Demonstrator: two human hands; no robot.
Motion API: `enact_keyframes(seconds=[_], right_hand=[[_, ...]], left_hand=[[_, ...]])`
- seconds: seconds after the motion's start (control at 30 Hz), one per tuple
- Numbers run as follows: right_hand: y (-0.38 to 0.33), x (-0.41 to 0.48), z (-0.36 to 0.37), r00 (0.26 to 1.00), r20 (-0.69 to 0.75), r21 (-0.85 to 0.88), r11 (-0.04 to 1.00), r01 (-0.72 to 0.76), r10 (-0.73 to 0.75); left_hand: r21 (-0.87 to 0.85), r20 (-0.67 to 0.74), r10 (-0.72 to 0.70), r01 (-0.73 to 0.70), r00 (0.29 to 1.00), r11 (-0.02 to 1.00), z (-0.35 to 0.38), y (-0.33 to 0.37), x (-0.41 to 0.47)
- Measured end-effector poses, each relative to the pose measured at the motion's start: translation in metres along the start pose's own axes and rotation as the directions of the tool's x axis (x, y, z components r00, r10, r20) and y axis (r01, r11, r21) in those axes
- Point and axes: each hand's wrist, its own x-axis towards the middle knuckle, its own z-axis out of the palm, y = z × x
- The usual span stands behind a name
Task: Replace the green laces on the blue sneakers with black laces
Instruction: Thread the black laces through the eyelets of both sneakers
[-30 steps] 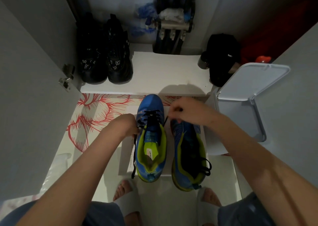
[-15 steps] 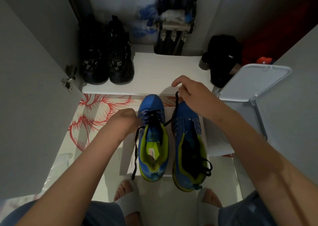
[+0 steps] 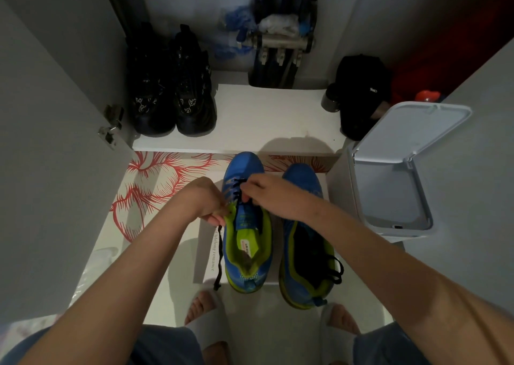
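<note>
- The two blue sneakers stand side by side on a white sheet (image 3: 205, 242) on the floor, toes pointing away from us. We are working on the left sneaker (image 3: 247, 253), where a black lace (image 3: 219, 256) already crosses the far eyelets.
- Our left hand (image 3: 205, 198) is curled at the left rim of that shoe and pinches the lace. The loose end trails down the left side toward the heel.
- Our right hand (image 3: 271, 195) is curled over the tongue, with its fingertips pinching the lace at the crossing.
- We judge the step to be threading the next pair of eyelets. We should hold the left pinch firm so the laced rows stay snug while the right hand feeds its end through.
- We should even up both ends before working nearer, or one tail may come up short at the top.
- We should lay the lace flat, not twisted, with the tongue centred beneath it.
- The right sneaker (image 3: 303, 181) has a second black lace (image 3: 331, 270) bundled loosely inside. We see no green lace anywhere.
</note>
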Motion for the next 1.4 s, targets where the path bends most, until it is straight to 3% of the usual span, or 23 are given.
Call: enact_keyframes(seconds=[0.07,0.17,0.33,0.43,0.63,0.87,1.1,1.2,1.27,1.33,1.4], right_hand=[[0.001,0.003,0.009,0.995,0.090,-0.084,0.996,-0.030,0.038],[0.003,0.005,0.018,0.994,0.108,-0.266,0.963,0.029,0.000],[0.009,0.005,0.038,0.992,-0.038,-0.550,0.831,0.083,-0.123],[0.012,0.007,0.042,0.983,-0.111,-0.592,0.804,0.052,-0.146],[0.011,0.009,0.045,0.976,-0.098,-0.634,0.768,0.088,-0.193],[0.008,0.009,0.045,0.979,-0.064,-0.641,0.760,0.109,-0.194],[0.008,0.010,0.040,0.995,-0.048,-0.565,0.824,0.048,-0.091],[0.008,0.008,0.036,0.998,-0.005,-0.469,0.882,0.049,-0.058],[0.005,0.004,0.026,0.990,-0.070,-0.374,0.923,0.089,-0.124],[0.004,0.005,0.012,0.930,-0.242,-0.345,0.921,0.182,-0.275],[0.004,0.005,0.002,0.897,-0.293,-0.233,0.934,0.269,-0.332]], left_hand=[[-0.017,0.003,-0.009,0.009,1.000,1.000,0.000,-0.001,0.000],[-0.065,-0.017,0.009,-0.010,1.000,0.998,0.000,-0.003,0.001],[-0.128,-0.016,0.016,-0.018,1.000,0.992,0.000,0.001,-0.002],[-0.101,-0.030,0.012,-0.015,0.999,0.995,0.001,0.001,-0.003],[-0.106,-0.002,0.015,-0.015,1.000,0.994,0.000,0.004,-0.011],[-0.236,0.049,-0.047,0.057,0.998,0.970,0.001,0.007,-0.016],[-0.155,-0.006,-0.011,0.010,1.000,0.988,0.003,0.004,-0.014],[-0.181,0.026,-0.052,0.056,0.998,0.982,0.004,0.006,-0.017],[-0.224,0.024,-0.081,0.084,0.996,0.971,0.001,0.006,-0.018],[-0.257,-0.099,-0.074,0.046,0.992,0.965,-0.009,0.004,-0.017],[-0.264,-0.246,-0.021,-0.046,0.969,0.964,-0.019,0.001,-0.019]])
